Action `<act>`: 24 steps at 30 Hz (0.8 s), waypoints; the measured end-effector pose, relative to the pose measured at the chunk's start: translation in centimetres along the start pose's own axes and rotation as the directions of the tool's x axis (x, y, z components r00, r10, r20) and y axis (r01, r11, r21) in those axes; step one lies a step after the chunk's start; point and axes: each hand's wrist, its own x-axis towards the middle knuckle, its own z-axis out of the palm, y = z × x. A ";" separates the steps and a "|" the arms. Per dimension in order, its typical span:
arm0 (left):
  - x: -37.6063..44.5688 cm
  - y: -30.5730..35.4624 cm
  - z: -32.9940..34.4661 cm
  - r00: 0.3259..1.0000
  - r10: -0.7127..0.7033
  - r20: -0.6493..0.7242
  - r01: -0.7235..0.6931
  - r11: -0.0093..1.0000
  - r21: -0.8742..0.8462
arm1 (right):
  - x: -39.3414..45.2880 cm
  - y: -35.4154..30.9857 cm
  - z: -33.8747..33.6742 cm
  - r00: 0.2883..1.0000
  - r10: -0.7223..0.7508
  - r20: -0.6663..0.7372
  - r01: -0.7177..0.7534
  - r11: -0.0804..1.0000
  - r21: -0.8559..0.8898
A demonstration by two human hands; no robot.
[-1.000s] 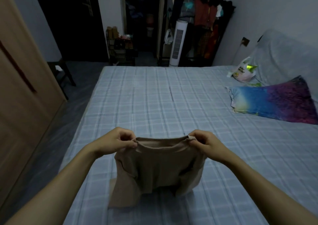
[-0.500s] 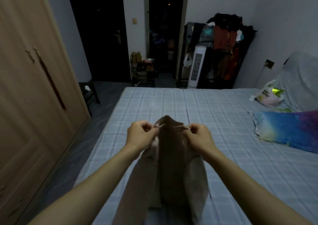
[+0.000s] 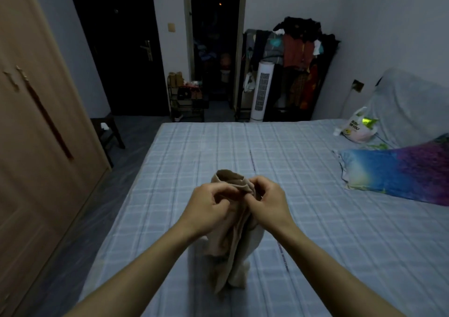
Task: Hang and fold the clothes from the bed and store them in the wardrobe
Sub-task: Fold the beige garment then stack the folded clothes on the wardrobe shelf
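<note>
Both hands, left hand (image 3: 209, 210) and right hand (image 3: 267, 203), grip the beige garment (image 3: 233, 244) bunched above the bed (image 3: 315, 219), near its left edge.

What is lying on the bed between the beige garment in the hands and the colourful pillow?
Nothing: in the head view, only bare checked sheet of the bed lies between the beige garment and the colourful pillow.

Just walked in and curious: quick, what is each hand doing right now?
Left hand: fingers curled, pinching the top edge of the beige garment.
Right hand: also curled, pinching the same garment's top edge.
</note>
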 end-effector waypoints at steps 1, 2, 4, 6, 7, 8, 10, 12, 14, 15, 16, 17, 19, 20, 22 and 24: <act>0.2 -0.1 -0.5 0.994 0.049 -0.101 -0.042 0.997 0.071 | 0.0 0.1 -0.2 1.000 -0.005 0.007 0.005 1.000 -0.030; 0.4 -0.1 -1.1 0.976 0.117 -0.183 -0.087 0.983 0.164 | -0.1 0.1 -0.4 1.000 -0.010 0.022 0.011 0.999 -0.045; 0.6 0.1 -2.3 0.955 0.240 -0.173 -0.154 0.903 0.401 | -0.1 0.0 -0.8 0.997 -0.023 0.072 0.025 0.999 -0.028; 1.0 0.3 -3.1 0.965 0.261 -0.028 -0.204 0.813 0.545 | 0.0 -0.3 -1.1 0.991 -0.051 0.122 0.047 0.998 0.030; 1.1 0.6 -3.3 0.970 0.241 0.025 -0.216 0.812 0.543 | 0.0 -0.5 -1.3 0.986 -0.070 0.152 0.061 0.996 0.058; 1.1 1.1 -3.4 0.972 0.224 0.068 -0.227 0.831 0.508 | 0.1 -0.6 -1.5 0.979 -0.090 0.184 0.078 0.994 0.075; 1.4 1.9 -3.6 0.965 0.203 0.164 -0.253 0.882 0.398 | 0.0 -0.9 -1.9 0.967 -0.130 0.221 0.111 0.989 0.095; 1.4 2.6 -3.4 0.947 0.179 0.267 -0.256 0.922 0.289 | 0.0 -1.1 -2.4 0.961 -0.163 0.222 0.139 0.983 0.118; 1.4 3.1 -2.9 0.935 0.213 0.283 -0.287 0.923 0.255 | 0.0 -1.1 -2.9 0.958 -0.185 0.218 0.158 0.978 0.136; 1.4 3.2 -2.8 0.933 0.233 0.273 -0.303 0.920 0.250 | -0.2 -1.0 -3.1 0.958 -0.191 0.213 0.163 0.976 0.142; 1.4 3.5 -2.6 0.933 0.239 0.269 -0.307 0.920 0.245 | -0.4 -1.0 -3.3 0.958 -0.199 0.205 0.173 0.975 0.139; 1.4 3.7 -2.5 0.934 0.232 0.272 -0.299 0.924 0.238 | -0.6 -0.9 -3.4 0.958 -0.211 0.195 0.188 0.974 0.127; 1.7 4.1 -2.5 0.938 0.206 0.279 -0.275 0.932 0.237 | -1.0 -0.9 -3.5 0.951 -0.248 0.185 0.234 0.967 0.095; 1.8 4.3 -2.5 0.941 0.193 0.279 -0.262 0.934 0.240 | -1.1 -0.8 -3.7 0.943 -0.274 0.188 0.264 0.962 0.074; 2.2 4.7 -2.6 0.948 0.168 0.271 -0.235 0.942 0.239 | -1.3 -0.7 -4.0 0.924 -0.321 0.205 0.328 0.945 0.003; 2.6 5.1 -2.8 0.951 0.149 0.272 -0.217 0.946 0.239 | -1.7 -0.3 -4.3 0.917 -0.328 0.228 0.351 0.934 -0.069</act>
